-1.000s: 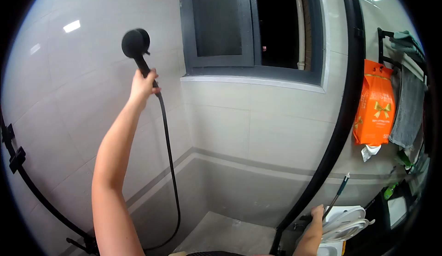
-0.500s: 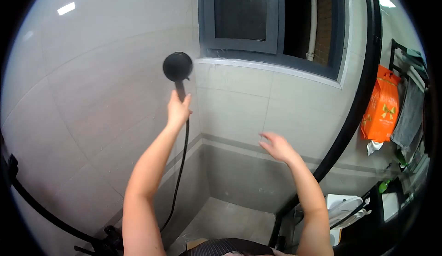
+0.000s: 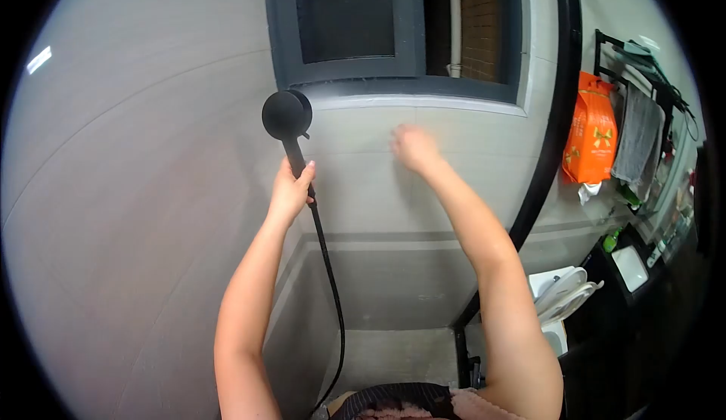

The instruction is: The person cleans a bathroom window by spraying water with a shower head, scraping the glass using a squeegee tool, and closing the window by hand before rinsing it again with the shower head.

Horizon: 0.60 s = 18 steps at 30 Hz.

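Note:
My left hand (image 3: pixel 293 192) is wrapped around the handle of a black shower head (image 3: pixel 286 115). The round head points up and away, close to the left corner of the window sill. From the handle a black hose (image 3: pixel 329 276) hangs in a curve toward my body. My right hand (image 3: pixel 415 148) is raised before the tiled wall (image 3: pixel 363 185), just under the window sill (image 3: pixel 423 104). Its fingers are smeared by motion, and I cannot make out whether it touches the tiles.
A grey-framed window (image 3: pixel 348 65) is ahead, above the sill. A black post (image 3: pixel 541 170) rises at the right. Beyond it hang an orange bag (image 3: pixel 591 129) and a grey towel (image 3: pixel 640 140), above a toilet with raised lid (image 3: pixel 563 295) and a sink (image 3: pixel 630 267).
My right hand has risen from lower on the wall to just below the sill. The view has turned rightward, and the left hand still grips the shower head, now nearer the window corner.

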Motion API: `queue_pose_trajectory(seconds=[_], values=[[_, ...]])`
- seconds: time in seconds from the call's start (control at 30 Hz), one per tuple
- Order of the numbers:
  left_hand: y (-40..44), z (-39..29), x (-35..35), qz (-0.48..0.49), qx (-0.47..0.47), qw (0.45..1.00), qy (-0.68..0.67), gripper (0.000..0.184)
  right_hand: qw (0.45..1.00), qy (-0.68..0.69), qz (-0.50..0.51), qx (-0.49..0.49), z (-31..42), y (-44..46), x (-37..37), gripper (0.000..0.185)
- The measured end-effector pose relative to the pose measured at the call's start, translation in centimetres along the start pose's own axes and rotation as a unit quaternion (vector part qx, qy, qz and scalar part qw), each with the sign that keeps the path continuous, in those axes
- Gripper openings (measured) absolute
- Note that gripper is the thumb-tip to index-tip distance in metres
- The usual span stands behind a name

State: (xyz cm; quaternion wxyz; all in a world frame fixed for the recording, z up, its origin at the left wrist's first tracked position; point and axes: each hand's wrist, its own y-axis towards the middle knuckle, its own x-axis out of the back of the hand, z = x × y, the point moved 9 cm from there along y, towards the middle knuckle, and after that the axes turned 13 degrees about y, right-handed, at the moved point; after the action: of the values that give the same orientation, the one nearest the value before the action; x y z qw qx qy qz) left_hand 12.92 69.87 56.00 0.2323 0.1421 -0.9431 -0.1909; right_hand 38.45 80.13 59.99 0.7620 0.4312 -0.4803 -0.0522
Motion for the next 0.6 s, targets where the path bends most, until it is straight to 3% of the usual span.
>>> queue_pose_trajectory(seconds=[0.03,0.17,0.23,0.37,0.43,0.6], values=[[0.8,-0.4,-0.5,0.008,-0.005,1.0,-0.004,0.028,0.998,0.02,0.05,-0.017,0.3,-0.2,-1.3,0.026],[3.2,-1.9,-3.9,0.071,-0.028,0.997,0.015,0.029,0.993,0.096,0.06,-0.027,2.4,-2.9,-2.0,0.025],[4.1,-2.6,-5.9,0.099,-0.035,0.994,0.017,0.029,0.981,0.154,0.113,-0.039,3.4,-4.7,-1.9,0.027],[4.8,-3.4,-10.6,0.162,-0.036,0.986,0.028,0.034,0.972,0.196,0.113,-0.056,3.1,-7.6,0.2,0.034],[4.5,-3.9,-13.2,0.182,-0.038,0.982,0.014,0.039,0.935,0.335,0.06,-0.102,1.6,-8.9,1.5,0.044],[1.8,-5.3,-21.7,0.217,-0.035,0.976,0.004,0.035,0.897,0.4,-0.086,-0.169,-2.8,-12.2,4.1,0.055]])
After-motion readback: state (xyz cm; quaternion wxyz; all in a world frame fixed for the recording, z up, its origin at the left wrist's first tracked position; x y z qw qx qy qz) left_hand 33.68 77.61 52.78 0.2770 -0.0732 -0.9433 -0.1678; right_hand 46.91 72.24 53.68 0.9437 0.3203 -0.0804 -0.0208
